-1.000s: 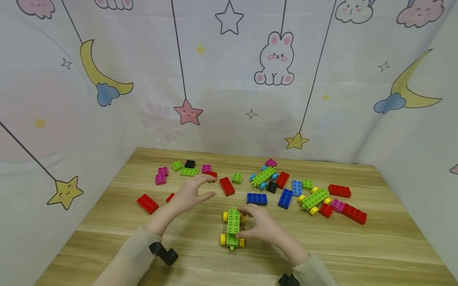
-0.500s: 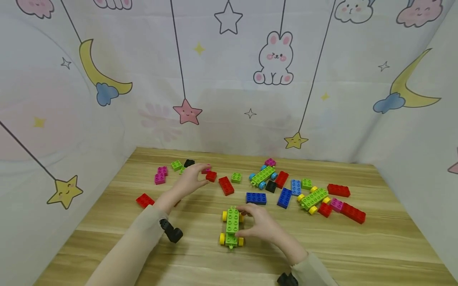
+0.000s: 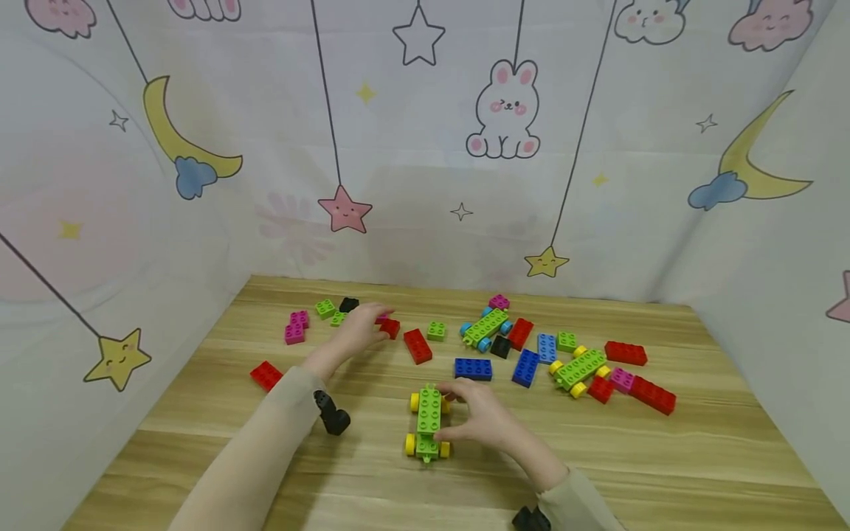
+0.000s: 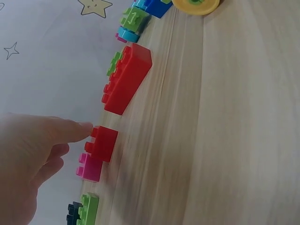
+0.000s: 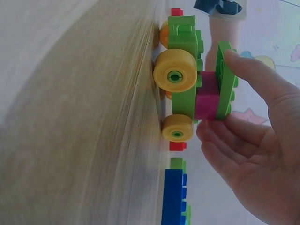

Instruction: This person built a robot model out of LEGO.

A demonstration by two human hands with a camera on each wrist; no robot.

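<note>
My left hand point(image 3: 357, 330) reaches to a small red brick point(image 3: 390, 329) on the far left part of the table. In the left wrist view, a fingertip is right at the studs of this red brick point(image 4: 104, 143), beside a pink brick point(image 4: 90, 168). My right hand point(image 3: 479, 414) holds a toy car of green bricks with yellow wheels point(image 3: 429, 413) at the front middle. Thumb and fingers span the ends of its top green plate point(image 5: 225, 84), which sits on a pink brick point(image 5: 206, 96) above the green wheeled base point(image 5: 183, 101).
Two more wheeled bases, one with blue wheels point(image 3: 486, 329) and one with yellow wheels point(image 3: 580, 370), stand at the right. Blue bricks point(image 3: 473, 369), red bricks point(image 3: 417, 346) and green bricks point(image 3: 436, 331) lie around. A printed cloth point(image 3: 412, 162) hangs behind the table.
My left hand has moved forward to the small red brick, its sleeve following over the table. My right hand stays on the toy car.
</note>
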